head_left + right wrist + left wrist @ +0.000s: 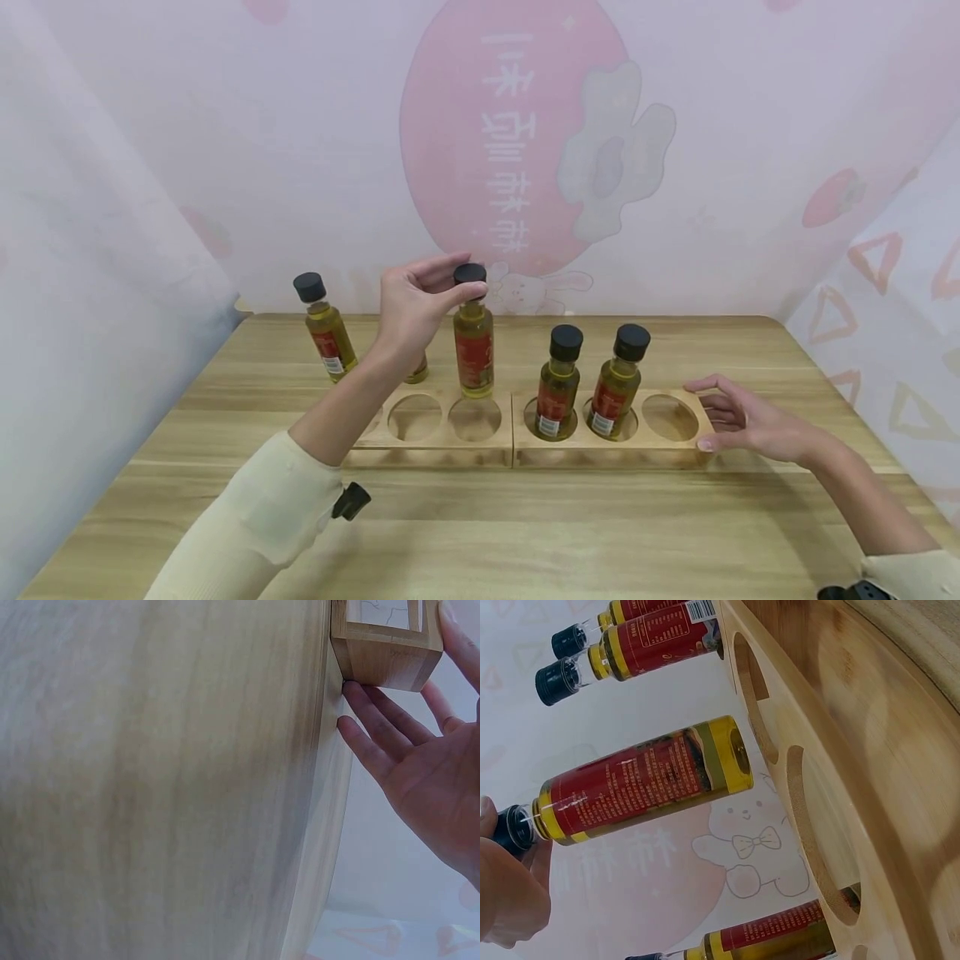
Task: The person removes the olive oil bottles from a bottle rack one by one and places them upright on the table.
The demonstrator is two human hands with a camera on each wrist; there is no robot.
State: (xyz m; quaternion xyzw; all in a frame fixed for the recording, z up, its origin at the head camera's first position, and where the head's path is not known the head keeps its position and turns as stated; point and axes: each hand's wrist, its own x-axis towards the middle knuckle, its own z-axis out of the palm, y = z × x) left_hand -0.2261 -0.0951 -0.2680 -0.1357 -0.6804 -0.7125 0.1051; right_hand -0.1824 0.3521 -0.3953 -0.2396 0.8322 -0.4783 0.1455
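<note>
My left hand (412, 308) pinches the black cap of an olive-oil-like bottle (474, 354) with a red label. That bottle hangs upright over the right-hand hole of the left wooden rack (438, 450); in the left wrist view its base (739, 754) is apart from the rack. At the right end of the adjoining wooden rack (645, 451), my right hand (757, 425) grips the end, thumb at the front corner and fingers toward the back. Two similar bottles, one (557, 392) and another (617, 392), stand in that rack's left and middle holes.
Behind the left rack stands a capped bottle (330, 337) at the left; another bottle (417, 372) is mostly hidden by my left arm. The racks sit end to end on a wood-grain table (570, 533). A printed white curtain (322, 150) rises behind the table.
</note>
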